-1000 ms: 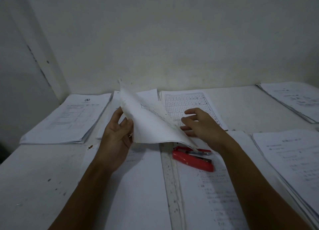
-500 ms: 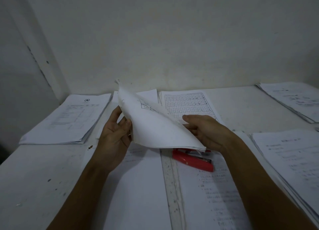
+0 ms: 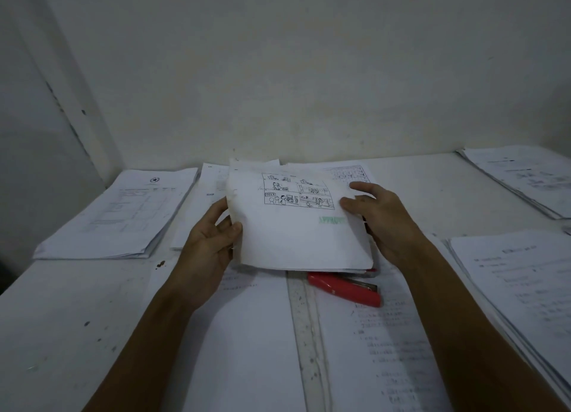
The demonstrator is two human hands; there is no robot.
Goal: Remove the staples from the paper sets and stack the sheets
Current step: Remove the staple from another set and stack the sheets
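Far left on the bench (image 3: 71,303) we have a finished-looking pile of forms (image 3: 123,213), lying flat and well apart from the action. Moving in, our left hand (image 3: 210,244) is curled around the left edge of the paper set (image 3: 296,223), thumb on top, fingers tucked beneath, a firm pinch. The set sits lifted off the bench, tilted toward us, cartoon panels and a faint green stamp facing up. On its far side our right hand (image 3: 383,220) is half open, fingers spread along the right edge, steadying rather than clamping. Just below the set, partly hidden by it, lies the red stapler (image 3: 346,288) on loose sheets. Further right, two more piles (image 3: 519,288) wait.

Where are we in the job? We judge this is the check-and-square step: the set is in hand, and we cannot make out a staple at this size. Next we would need to find the stapled corner, likely near the ragged left edge, then free one hand for the red tool.

Against a second ago, the change is clear: the top sheets were folded up and over in a peak, and now they lie flat with the printed page showing, our right hand having shifted from under the flap to the outer edge.
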